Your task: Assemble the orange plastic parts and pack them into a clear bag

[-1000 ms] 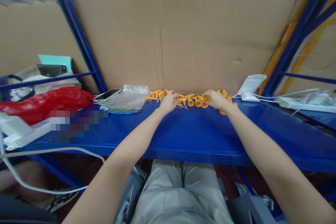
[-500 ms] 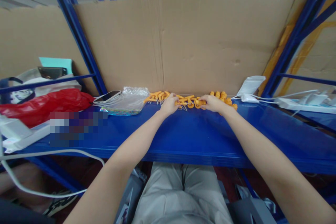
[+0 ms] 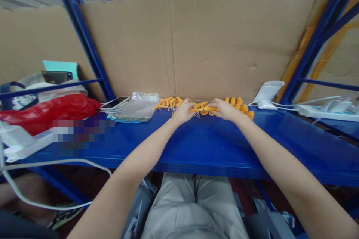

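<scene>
An orange plastic piece [image 3: 206, 108] spans the gap between my hands at the back of the blue table. My left hand [image 3: 184, 111] pinches its left end, and my right hand [image 3: 223, 109] has closed fingers on its right end. Behind and beneath it lie more orange pieces, some with small silvery chains [image 3: 198, 115]. Left of my left hand is a heap of branching orange pieces [image 3: 167, 102]; past my right hand, thicker rounded orange pieces [image 3: 239, 103] stand in a cluster. The fingertips are partly hidden and the pieces' exact kind is too small to make out.
A cardboard sheet [image 3: 213, 44] walls off the back of the blue table [image 3: 202, 145]. To the left lie a clear plastic bag [image 3: 140, 106], a phone [image 3: 114, 102] and a red bag [image 3: 56, 112]. White cables and a power strip [image 3: 328, 112] are on the right.
My hands have come slightly closer together, the right moving left. An orange piece now stretches between them, lifted in front of the others.
</scene>
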